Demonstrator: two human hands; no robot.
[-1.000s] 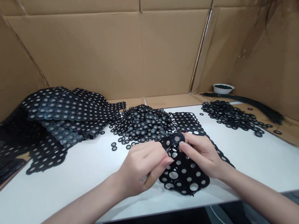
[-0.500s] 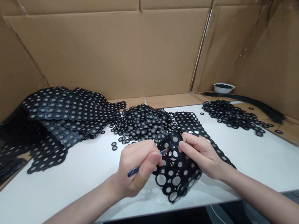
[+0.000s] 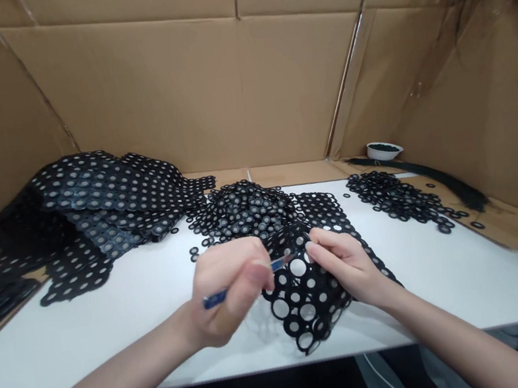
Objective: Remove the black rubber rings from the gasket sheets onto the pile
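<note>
My left hand (image 3: pixel 233 289) is closed around a thin tool with a blue handle (image 3: pixel 216 298); its narrow end points right, at the black ring mesh. My right hand (image 3: pixel 346 262) pinches the upper edge of this black mesh of joined rings (image 3: pixel 313 291), whose lower part hangs down over the white table. Larger and smaller rings make up the mesh, and part of it passes behind my right hand and runs back along the table. What the tool's tip touches is too small to tell.
A heap of loose black rings (image 3: pixel 251 208) lies behind my hands. At the left is a large pile of ring mesh (image 3: pixel 108 194). More loose rings (image 3: pixel 394 197), dark strands (image 3: pixel 452 183) and a white bowl (image 3: pixel 383 152) are at the right. Cardboard walls (image 3: pixel 191 92) surround the white table (image 3: pixel 167 297).
My left hand has moved left with the tool, away from my right hand. The mesh between them has shifted slightly, and the whole view has moved a little.
</note>
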